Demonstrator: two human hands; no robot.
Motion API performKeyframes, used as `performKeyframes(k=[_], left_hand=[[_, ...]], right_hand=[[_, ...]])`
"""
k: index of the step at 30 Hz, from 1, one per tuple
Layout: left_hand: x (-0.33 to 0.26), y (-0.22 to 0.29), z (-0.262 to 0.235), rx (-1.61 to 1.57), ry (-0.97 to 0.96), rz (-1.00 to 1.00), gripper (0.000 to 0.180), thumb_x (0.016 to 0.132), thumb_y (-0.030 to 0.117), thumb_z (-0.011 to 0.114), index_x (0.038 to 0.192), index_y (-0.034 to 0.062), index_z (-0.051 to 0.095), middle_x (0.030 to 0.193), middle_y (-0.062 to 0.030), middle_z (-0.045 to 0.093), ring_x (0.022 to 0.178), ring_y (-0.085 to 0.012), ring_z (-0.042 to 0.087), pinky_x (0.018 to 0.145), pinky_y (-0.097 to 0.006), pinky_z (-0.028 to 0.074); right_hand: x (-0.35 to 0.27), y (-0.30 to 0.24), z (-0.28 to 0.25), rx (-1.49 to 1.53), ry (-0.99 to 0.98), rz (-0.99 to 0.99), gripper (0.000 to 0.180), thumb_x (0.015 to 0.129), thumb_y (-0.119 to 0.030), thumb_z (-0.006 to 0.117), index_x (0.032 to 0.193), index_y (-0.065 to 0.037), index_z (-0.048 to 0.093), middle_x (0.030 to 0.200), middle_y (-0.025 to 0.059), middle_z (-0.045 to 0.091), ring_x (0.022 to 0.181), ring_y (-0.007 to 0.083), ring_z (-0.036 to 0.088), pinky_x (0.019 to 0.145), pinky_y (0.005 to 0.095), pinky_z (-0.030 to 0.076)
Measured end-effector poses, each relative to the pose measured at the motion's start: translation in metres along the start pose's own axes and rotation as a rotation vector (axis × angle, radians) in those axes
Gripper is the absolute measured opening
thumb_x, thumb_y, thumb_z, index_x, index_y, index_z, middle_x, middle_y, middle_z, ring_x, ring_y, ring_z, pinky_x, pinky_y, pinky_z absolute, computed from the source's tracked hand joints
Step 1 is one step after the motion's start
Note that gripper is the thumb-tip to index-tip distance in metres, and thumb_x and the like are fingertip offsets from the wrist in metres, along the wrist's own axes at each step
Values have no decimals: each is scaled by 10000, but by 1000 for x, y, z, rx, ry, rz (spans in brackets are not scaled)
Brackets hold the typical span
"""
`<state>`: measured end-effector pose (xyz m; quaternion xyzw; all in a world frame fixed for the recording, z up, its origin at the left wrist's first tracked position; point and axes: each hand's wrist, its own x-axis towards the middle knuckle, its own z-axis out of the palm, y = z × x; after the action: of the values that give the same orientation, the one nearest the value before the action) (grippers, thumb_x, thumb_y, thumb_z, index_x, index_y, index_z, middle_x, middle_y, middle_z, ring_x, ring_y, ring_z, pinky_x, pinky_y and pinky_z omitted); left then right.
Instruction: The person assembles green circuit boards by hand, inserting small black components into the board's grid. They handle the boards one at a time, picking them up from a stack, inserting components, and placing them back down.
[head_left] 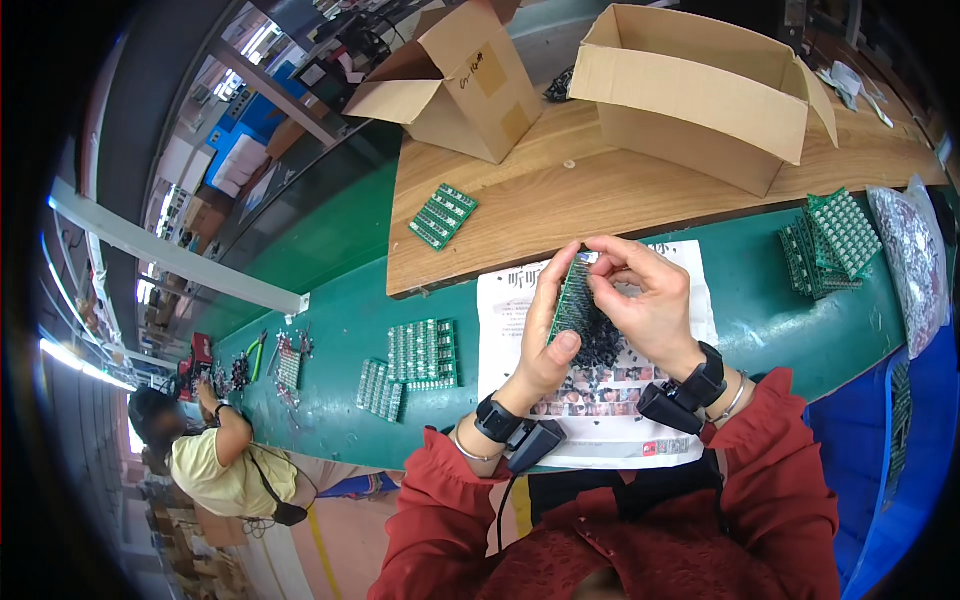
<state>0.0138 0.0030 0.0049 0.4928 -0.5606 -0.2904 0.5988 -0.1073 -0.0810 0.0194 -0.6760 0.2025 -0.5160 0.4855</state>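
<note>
My left hand [545, 345] grips a green circuit board panel [571, 302], which stands tilted on edge above the newspaper. Thumb and fingers of my right hand [650, 300] are pinched together against the face of that board, near its upper end. Whatever small thing they may hold is too small to make out. Beneath both hands a heap of small black parts [604, 352] lies on the printed newspaper sheet [505, 400], with some parts scattered around it.
Left on the green bench [340, 350] lie stacked board panels [422, 352]; another panel [443, 216] rests on the wooden board. More panels [843, 236] and a clear bag of parts [912, 260] are right. Cardboard boxes [690, 100] stand behind. A co-worker [215, 460] sits far left.
</note>
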Motion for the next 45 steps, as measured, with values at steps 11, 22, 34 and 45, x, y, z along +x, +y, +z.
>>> performKeyframes(k=[11,22,34,45], left_hand=[[-2,-3,2,139,-53,48,982,798,680,462,1414,-54,245,1450,-218,286,1362,-311,266,1111,-392,190],[-2,-15,-1,-208,19,-107,1106,703,749,544,1432,-2,183,1349,-182,378,1259,-268,408,1042,-375,332],[-2,-4,1,-72,-83,-96,1078,747,737,502,1415,-64,227,1417,-196,304,1340,-281,286,1098,-384,213],[2,-3,4,-317,66,-129,1064,711,715,577,1427,28,193,1308,-172,414,1218,-273,446,1027,-392,359]], right_hand=[[0,-4,2,56,68,17,406,754,83,633,1143,-32,620,858,82,658,772,132,652,692,256,558],[1,-5,-1,47,31,-53,410,742,85,640,1137,-27,625,872,97,666,770,137,657,671,254,555],[-1,-4,-2,-8,-10,-109,393,732,85,643,1106,-38,636,885,98,674,761,141,662,657,256,561],[-4,-4,4,74,-25,-20,385,737,83,640,1107,-22,627,887,96,658,752,134,646,650,256,558]])
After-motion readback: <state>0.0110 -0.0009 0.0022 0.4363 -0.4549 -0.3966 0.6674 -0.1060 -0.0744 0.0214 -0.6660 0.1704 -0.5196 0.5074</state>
